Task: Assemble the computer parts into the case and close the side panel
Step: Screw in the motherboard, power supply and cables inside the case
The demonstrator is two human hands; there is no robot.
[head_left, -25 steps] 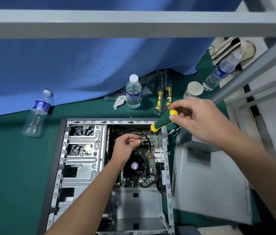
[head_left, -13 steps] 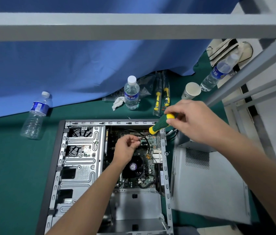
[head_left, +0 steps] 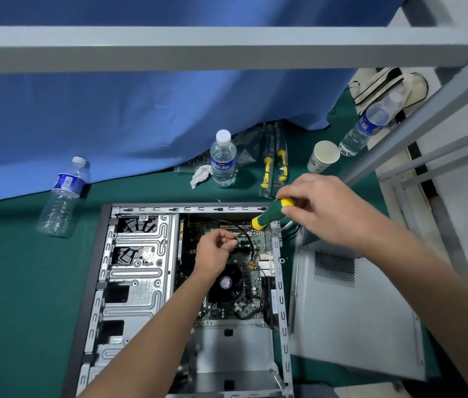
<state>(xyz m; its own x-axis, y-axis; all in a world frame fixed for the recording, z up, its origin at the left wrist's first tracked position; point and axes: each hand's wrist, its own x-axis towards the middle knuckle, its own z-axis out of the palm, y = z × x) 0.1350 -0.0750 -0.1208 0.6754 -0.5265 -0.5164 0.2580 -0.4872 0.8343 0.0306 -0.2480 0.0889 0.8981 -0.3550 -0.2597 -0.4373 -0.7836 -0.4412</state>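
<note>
— So which step is this?

— Fastening something onto the board [head_left: 227, 271], I'd say. The case [head_left: 140, 282] lies open on the green surface [head_left: 20, 282], and both hands are over the far end of the board, near the slots.

— What's each hand doing?

— The right hand [head_left: 327, 208] has its grip wrapped round the handle of the screwdriver [head_left: 270, 215], fingers curled tight, with the shaft slanting down into the case. The left hand [head_left: 215, 251] pinches its fingertips together right at the tip. Probably a screw is between them, but it's too small to tell.

— And next?

— My guess: seat the tip squarely in the screw head, let go with the left, and turn without slipping onto the board. A dropped screw among those components would be a nuisance.

— The side panel?

— The panel [head_left: 356, 311] lies just beside the case on the right, off and waiting. Closing up is a good way off, I'd judge.

— Anything else about?

— Two more screwdrivers [head_left: 274, 165] in a packet beyond the case, some bottles [head_left: 222, 159], and a paper cup [head_left: 323, 156].
</note>
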